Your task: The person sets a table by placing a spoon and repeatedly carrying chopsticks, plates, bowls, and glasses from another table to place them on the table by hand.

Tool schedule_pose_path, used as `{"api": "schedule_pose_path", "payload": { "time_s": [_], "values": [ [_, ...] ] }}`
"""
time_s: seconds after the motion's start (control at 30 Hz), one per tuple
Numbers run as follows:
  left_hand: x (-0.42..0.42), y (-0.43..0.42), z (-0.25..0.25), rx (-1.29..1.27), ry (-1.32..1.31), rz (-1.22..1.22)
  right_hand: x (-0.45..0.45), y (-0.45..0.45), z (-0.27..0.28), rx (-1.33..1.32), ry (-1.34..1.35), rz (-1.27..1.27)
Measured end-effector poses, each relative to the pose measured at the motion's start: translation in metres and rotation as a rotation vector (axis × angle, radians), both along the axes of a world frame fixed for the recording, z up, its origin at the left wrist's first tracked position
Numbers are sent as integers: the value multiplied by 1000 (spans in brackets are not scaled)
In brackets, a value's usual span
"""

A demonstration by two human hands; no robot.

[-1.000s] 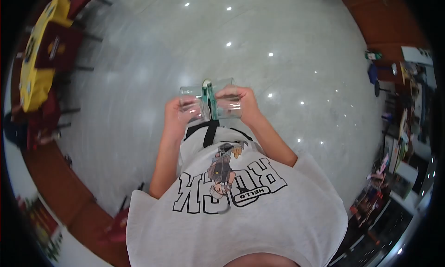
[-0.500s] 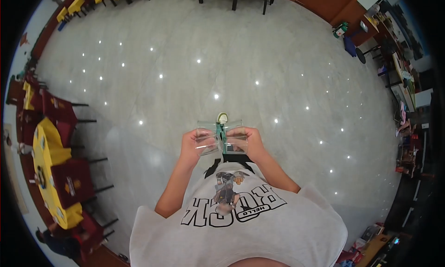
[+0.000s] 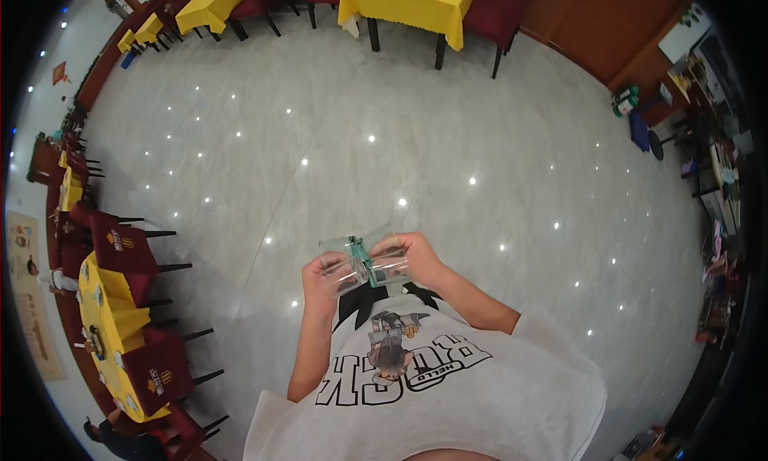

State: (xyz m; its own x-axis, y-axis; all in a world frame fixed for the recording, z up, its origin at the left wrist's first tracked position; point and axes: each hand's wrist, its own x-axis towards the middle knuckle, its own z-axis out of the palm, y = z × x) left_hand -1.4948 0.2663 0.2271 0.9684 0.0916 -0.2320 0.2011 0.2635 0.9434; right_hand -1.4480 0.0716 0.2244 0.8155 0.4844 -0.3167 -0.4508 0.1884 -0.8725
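My left hand (image 3: 322, 283) is closed around clear drinking glasses (image 3: 346, 277), held sideways in front of my waist. Its fingers show through the transparent walls. My right hand (image 3: 414, 255) grips more clear glasses (image 3: 390, 270) in the same way, tilted slightly. Between the hands, the thick greenish ends of the glasses come together in the middle. Each hand seems to have two, one farther from my body and one nearer. Whether the ends touch, I cannot tell.
On the left, a table with a yellow cloth (image 3: 102, 293) carries dishes, with maroon chairs (image 3: 164, 373) along it and a seated person (image 3: 120, 438). Another yellow-covered table (image 3: 408, 9) stands ahead. Grey shiny floor (image 3: 448, 125) lies between. Cluttered shelves (image 3: 720, 293) line the right.
My view has tilted up and shifted, so more of the tables ahead shows. Both hands still hold the glasses, which are now lower and more left in view, their pairs tilted.
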Motion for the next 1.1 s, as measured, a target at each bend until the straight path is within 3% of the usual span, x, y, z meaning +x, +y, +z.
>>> {"api": "schedule_pose_path", "payload": {
  "time_s": [0.27, 0.4, 0.47, 0.7, 0.87, 0.97, 1.1],
  "values": [
    [225, 16, -49, -58, 111, -20, 209, 16, -44, -29, 72, -101],
    [360, 20, -35, -64, 198, -154, 314, 18, -12, -77, 74, -233],
    [427, 16, -18, -61, 78, -301, 358, 12, 7, -92, 46, -316],
    [619, -17, -2, 17, 20, -565, 506, -12, 19, -121, 2, -563],
    [753, -28, -21, -8, 24, -479, 650, -25, -6, 4, -6, -533],
    [824, -26, -3, 155, 126, -381, 735, -23, -20, 5, -12, -480],
    [917, -5, 13, 166, 117, -299, 849, -14, 1, 132, 35, -326]
  ]
}}
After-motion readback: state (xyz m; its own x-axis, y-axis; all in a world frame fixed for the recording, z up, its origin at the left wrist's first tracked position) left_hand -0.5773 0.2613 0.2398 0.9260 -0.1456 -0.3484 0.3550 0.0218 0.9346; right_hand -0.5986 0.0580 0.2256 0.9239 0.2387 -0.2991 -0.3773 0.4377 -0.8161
